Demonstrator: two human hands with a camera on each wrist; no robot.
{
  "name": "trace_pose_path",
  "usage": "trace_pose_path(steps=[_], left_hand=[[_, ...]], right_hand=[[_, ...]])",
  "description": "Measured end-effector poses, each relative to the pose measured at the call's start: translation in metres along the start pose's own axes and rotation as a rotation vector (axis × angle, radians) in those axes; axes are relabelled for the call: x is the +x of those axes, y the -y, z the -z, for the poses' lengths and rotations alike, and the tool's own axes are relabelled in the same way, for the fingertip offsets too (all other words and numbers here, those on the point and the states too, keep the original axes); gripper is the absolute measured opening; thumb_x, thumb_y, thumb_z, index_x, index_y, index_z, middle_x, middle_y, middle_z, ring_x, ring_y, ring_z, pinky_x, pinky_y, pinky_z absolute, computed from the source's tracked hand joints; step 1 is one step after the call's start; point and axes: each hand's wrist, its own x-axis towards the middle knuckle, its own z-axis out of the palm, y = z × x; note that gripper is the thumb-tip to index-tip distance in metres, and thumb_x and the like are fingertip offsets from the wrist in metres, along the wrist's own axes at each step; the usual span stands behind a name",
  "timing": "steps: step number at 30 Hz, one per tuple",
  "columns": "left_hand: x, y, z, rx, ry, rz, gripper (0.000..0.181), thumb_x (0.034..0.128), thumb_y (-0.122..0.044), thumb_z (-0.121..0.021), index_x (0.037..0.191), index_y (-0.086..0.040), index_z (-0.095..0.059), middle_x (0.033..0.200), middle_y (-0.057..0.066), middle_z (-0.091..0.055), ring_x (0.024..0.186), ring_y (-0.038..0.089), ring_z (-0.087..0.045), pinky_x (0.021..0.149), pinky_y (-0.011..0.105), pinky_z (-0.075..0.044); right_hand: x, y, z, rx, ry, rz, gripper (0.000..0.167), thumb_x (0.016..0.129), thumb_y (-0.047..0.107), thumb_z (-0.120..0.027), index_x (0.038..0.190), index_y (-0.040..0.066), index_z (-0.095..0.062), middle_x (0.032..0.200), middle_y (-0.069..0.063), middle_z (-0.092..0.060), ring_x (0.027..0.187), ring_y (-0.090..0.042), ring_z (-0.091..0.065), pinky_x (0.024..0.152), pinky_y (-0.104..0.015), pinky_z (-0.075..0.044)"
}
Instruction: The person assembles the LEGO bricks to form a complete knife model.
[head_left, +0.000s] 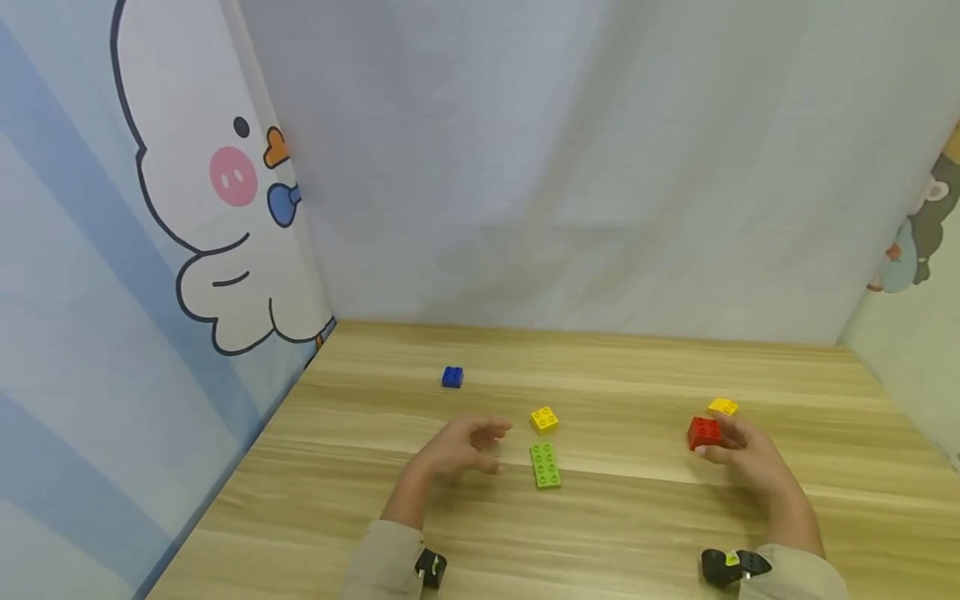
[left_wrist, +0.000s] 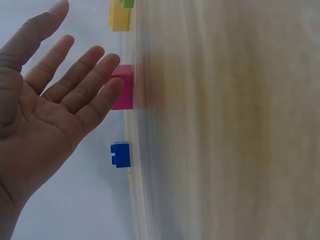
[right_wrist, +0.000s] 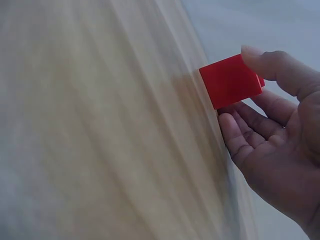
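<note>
The red brick (head_left: pixel 702 433), green brick (head_left: pixel 545 465), yellow bricks (head_left: pixel 544 420) and blue brick (head_left: pixel 452 377) look like smooth, hard plastic with studded tops. The counter (head_left: pixel 622 533) shows streaked wood grain with a smooth, faintly glossy finish. Behind its far edge hangs matt, creased white cloth (head_left: pixel 570 167); the sleeves (head_left: pixel 385 557) look matt too.

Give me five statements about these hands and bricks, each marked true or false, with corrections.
1. The right hand holds a squarish red plastic brick. True.
2. A small blue plastic brick stands beyond the left hand. True.
3. The left hand grips the blue brick. False: it holds nothing.
4. The oblong green plastic brick has eight studs. True.
5. Head view shows just one square yellow plastic brick. False: another yellow brick lies just beyond the red one.
</note>
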Motion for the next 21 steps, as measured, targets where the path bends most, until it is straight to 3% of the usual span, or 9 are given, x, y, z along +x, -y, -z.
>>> trace_pose_path(steps=[3,6,10,15,21], left_hand=[[0.004,0.001,-0.001,-0.008,0.026,0.011,0.06,0.0734,0.0,-0.076,0.129,-0.003,-0.053,0.127,0.017,-0.053,0.115,0.033,-0.05,0.094,0.044,-0.04],[0.008,0.0,-0.002,-0.01,0.052,0.023,0.06,0.0735,0.001,-0.075,0.129,-0.004,-0.053,0.127,0.017,-0.053,0.114,0.033,-0.051,0.093,0.042,-0.041],[0.013,-0.002,-0.005,-0.005,0.081,0.033,0.059,0.0738,0.003,-0.074,0.128,-0.004,-0.054,0.127,0.015,-0.053,0.113,0.032,-0.052,0.093,0.041,-0.042],[0.022,-0.004,-0.009,0.009,0.1,0.062,0.058,0.074,0.003,-0.073,0.128,-0.005,-0.054,0.125,0.014,-0.055,0.114,0.03,-0.052,0.095,0.042,-0.04],[0.029,-0.01,-0.013,0.01,0.137,0.079,0.053,0.0746,0.008,-0.07,0.124,-0.003,-0.057,0.12,0.014,-0.057,0.11,0.027,-0.054,0.092,0.038,-0.043]], right_hand=[[0.003,-0.006,0.0,0.002,0.004,-0.006,0.077,0.087,0.014,-0.066,0.141,-0.012,-0.019,0.135,-0.038,-0.032,0.121,-0.048,-0.035,0.096,-0.054,-0.031],[0.005,-0.012,0.001,-0.022,-0.011,-0.01,0.073,0.086,0.014,-0.067,0.14,-0.012,-0.025,0.13,-0.037,-0.039,0.116,-0.042,-0.042,0.09,-0.038,-0.038],[0.006,-0.016,0.0,-0.023,-0.036,-0.007,0.065,0.085,0.013,-0.068,0.134,-0.014,-0.035,0.125,-0.034,-0.047,0.105,-0.021,-0.052,0.08,-0.022,-0.038],[0.007,-0.019,0.0,-0.005,-0.068,0.013,0.052,0.084,0.009,-0.069,0.124,-0.015,-0.045,0.116,-0.027,-0.056,0.088,0.002,-0.051,0.076,-0.019,-0.039],[0.006,-0.019,0.001,-0.005,-0.074,0.007,0.048,0.082,0.007,-0.069,0.118,-0.016,-0.047,0.11,-0.023,-0.059,0.086,0.003,-0.051,0.074,-0.019,-0.04]])
